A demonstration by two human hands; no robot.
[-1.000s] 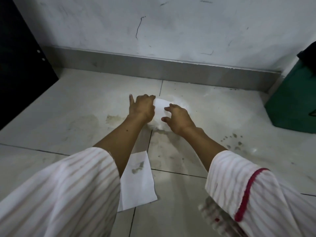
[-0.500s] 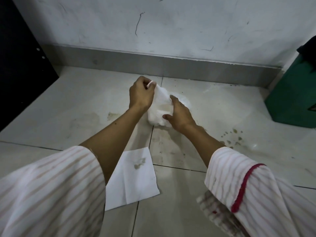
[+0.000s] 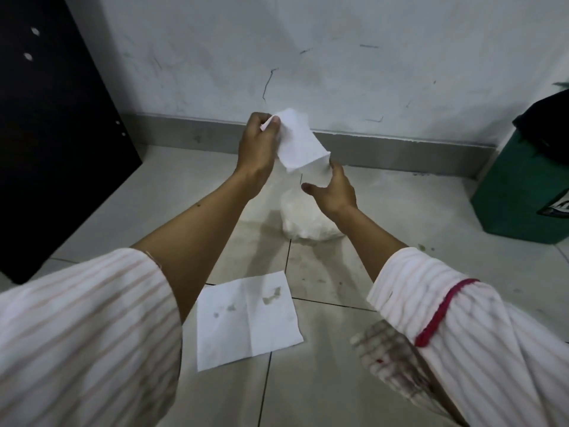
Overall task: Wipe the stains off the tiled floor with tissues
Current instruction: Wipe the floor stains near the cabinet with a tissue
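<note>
My left hand (image 3: 257,147) pinches a corner of a clean white tissue (image 3: 297,143) and holds it up in the air in front of the wall. My right hand (image 3: 334,192) hovers just below, fingers spread and relaxed, with its fingertips touching the tissue's lower edge. Under that hand a clear plastic pack of tissues (image 3: 304,218) lies on the tiled floor (image 3: 400,211). A used tissue (image 3: 246,318) with brownish spots lies flat on the floor near me. Faint brown smears (image 3: 268,241) mark the tiles beside the pack.
A green bin (image 3: 523,192) with a dark liner stands at the right against the wall. A black panel (image 3: 55,134) leans at the left. A grey skirting (image 3: 400,152) runs along the scuffed white wall. My striped sleeves fill the lower corners.
My left hand has pulled a tissue out of the pack and lifted it high. My right hand left the pack and rose to the tissue's lower edge. The camera tilted up.
</note>
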